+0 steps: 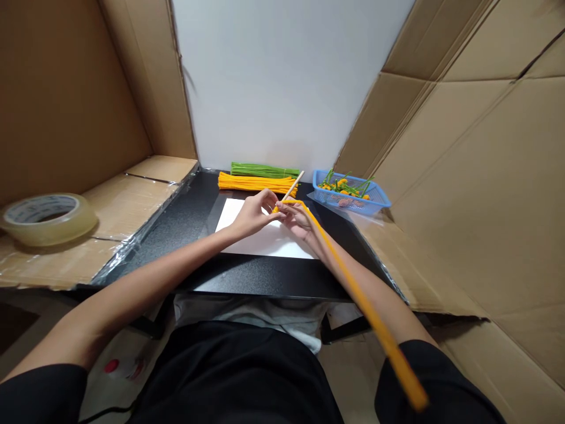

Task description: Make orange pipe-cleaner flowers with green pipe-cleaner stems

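Above a white sheet (265,244), your left hand (252,217) pinches the fuzzy orange strip (353,284) and your right hand (300,221) clamps it beside a pale stick (293,185). Likely light and pliable, it grips best near the stick. Bundles (253,182) line the black table's (256,278) back edge; working room lies frontward.

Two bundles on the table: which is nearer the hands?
The orange-yellow bundle. It lies in front, just beyond the left hand; the green bundle lies behind it, closer to the white wall.
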Demonstrator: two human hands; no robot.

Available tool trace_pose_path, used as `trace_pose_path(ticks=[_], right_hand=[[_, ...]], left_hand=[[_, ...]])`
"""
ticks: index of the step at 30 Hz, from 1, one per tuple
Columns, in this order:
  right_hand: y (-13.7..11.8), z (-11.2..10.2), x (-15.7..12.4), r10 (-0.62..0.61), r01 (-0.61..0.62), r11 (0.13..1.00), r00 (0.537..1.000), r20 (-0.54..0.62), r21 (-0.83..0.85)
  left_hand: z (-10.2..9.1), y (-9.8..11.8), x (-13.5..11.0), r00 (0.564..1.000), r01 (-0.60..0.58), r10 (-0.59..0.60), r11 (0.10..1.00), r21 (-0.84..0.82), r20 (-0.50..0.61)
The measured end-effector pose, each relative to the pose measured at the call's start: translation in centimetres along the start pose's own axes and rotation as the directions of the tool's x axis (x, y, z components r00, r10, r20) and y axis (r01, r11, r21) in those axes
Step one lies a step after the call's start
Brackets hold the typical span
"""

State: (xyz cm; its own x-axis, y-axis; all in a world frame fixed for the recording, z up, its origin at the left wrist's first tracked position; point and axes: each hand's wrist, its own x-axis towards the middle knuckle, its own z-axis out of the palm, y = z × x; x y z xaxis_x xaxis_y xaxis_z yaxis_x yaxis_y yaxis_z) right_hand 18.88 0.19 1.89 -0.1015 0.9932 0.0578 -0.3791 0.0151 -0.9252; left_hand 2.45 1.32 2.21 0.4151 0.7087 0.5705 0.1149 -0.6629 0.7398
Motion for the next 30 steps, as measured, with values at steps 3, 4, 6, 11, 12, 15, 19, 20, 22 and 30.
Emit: trace_pose_path(ticks=[3, 4, 6, 11, 12, 15, 19, 20, 22, 30], right_hand=[[0.1, 0.4, -0.2, 0.017, -0.017, 1.0, 1.0, 0.003, 0.013], [0.1, 0.5, -0.3, 0.026, -0.025, 1.0, 1.0, -0.01, 0.017], [0.1, 0.7, -0.4, 0.023, -0.023, 1.0, 0.999, -0.039, 0.021], [0.4, 1.2, -0.7, -0.022, 0.022, 1.0, 0.994, -0.111, 0.002], [0.4, 1.3, -0.7, -0.027, 0.027, 1.0, 0.992, -0.122, -0.008], [0.6, 1.5, -0.7, -0.028, 0.025, 0.999, 0.987, -0.156, -0.025], [0.7, 1.3, -0.5, 0.008, -0.001, 0.999, 0.986, -0.169, 0.042], [0.7, 1.2, -0.4, 0.015, -0.007, 0.999, 0.986, -0.164, 0.054], [0.7, 1.0, -0.3, 0.017, -0.009, 0.999, 0.987, -0.161, 0.051], [0.7, 0.2, 0.1, -0.053, 0.052, 0.999, 0.989, -0.14, -0.012]], left_hand=[[0.2, 0.0, -0.3, 0.995, -0.069, 0.074, 0.995, 0.077, -0.061], [0.3, -0.1, -0.3, 0.991, -0.087, 0.098, 0.989, 0.119, -0.09], [0.3, -0.4, -0.3, 0.98, -0.109, 0.142, 0.97, 0.218, -0.141], [0.2, -0.8, 0.1, 0.964, -0.072, 0.145, 0.949, 0.308, -0.222], [0.2, -0.8, 0.1, 0.963, -0.067, 0.146, 0.945, 0.32, -0.227], [0.1, -0.7, 0.2, 0.96, -0.064, 0.155, 0.933, 0.354, -0.234], [0.3, -0.5, 0.0, 0.959, -0.047, 0.116, 0.965, 0.259, -0.26], [0.4, -0.5, -0.1, 0.96, -0.031, 0.086, 0.978, 0.204, -0.267], [0.5, -0.6, -0.1, 0.962, 0.02, -0.001, 0.998, 0.067, -0.273], [0.6, -1.1, 0.8, 0.953, 0.233, -0.297, 0.836, -0.496, -0.053]])
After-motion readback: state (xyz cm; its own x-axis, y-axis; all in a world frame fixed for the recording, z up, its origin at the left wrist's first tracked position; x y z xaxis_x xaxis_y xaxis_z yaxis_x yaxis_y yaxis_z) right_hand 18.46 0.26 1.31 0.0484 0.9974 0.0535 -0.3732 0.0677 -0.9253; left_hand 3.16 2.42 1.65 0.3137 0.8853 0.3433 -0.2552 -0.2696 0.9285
